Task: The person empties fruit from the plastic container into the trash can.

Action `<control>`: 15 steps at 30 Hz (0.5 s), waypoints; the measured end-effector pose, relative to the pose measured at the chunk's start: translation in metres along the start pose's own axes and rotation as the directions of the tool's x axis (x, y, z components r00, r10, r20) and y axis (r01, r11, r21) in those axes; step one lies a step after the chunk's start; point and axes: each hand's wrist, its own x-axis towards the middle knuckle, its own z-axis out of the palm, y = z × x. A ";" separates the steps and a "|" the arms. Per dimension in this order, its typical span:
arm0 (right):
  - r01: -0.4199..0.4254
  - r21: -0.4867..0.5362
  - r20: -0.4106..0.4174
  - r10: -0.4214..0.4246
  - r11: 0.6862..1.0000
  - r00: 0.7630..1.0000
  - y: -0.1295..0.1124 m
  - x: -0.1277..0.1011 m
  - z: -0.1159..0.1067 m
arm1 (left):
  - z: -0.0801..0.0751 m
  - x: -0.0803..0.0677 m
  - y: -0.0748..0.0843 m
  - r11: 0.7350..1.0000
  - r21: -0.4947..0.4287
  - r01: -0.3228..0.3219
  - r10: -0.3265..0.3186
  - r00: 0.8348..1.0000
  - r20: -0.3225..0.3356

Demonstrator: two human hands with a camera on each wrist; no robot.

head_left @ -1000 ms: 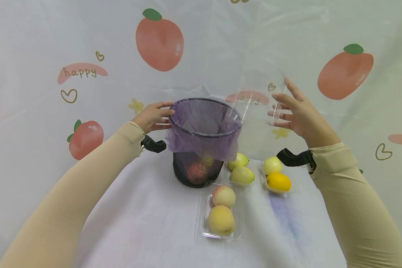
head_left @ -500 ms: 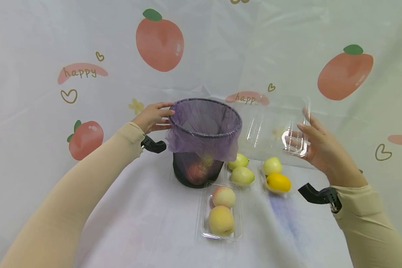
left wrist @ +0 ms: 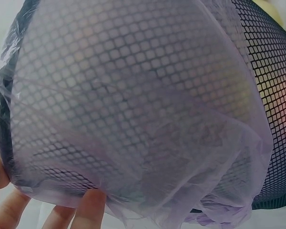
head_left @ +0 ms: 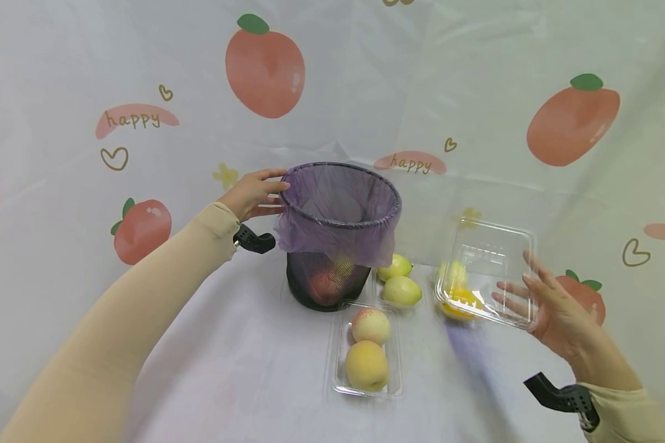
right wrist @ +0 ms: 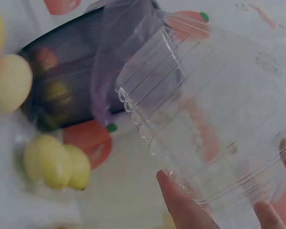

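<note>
A dark mesh bin (head_left: 300, 289) stands on the table, its top lined with a purple plastic bag (head_left: 346, 243). My left hand (head_left: 257, 194) grips the bin's rim from the left; in the left wrist view its fingertips (left wrist: 91, 202) lie against the bag. A reddish round fruit (head_left: 326, 287) shows through the mesh. At the right, my right hand (head_left: 571, 329) holds a clear plastic container (head_left: 490, 255) by its side, raised and tilted. In the right wrist view the container (right wrist: 219, 109) has nothing visible inside.
In front of the bin lies a clear tray (head_left: 360, 392) with a pinkish peach (head_left: 370, 327) and a yellow one (head_left: 367, 366). Behind it sit two yellow-green fruits (head_left: 401, 291). An orange-yellow fruit (head_left: 461, 306) and a greenish one lie behind the held container.
My right hand has moved right and down with the clear container, away from the bin's rim. My left hand and the bin have stayed in place.
</note>
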 end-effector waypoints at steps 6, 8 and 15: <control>-0.039 0.048 0.050 0.037 0.998 0.998 0.031 -0.021 -0.012 | 0.000 -0.002 0.000 1.000 0.001 0.001 -0.001 1.000 0.001; -0.070 0.056 0.052 0.067 0.996 0.996 0.042 -0.027 -0.014 | 0.000 -0.002 0.000 1.000 0.003 0.001 -0.001 1.000 0.003; -0.223 -0.025 -0.036 0.222 0.975 0.974 0.072 -0.050 -0.026 | 0.000 -0.003 0.001 1.000 0.005 -0.005 0.005 1.000 0.012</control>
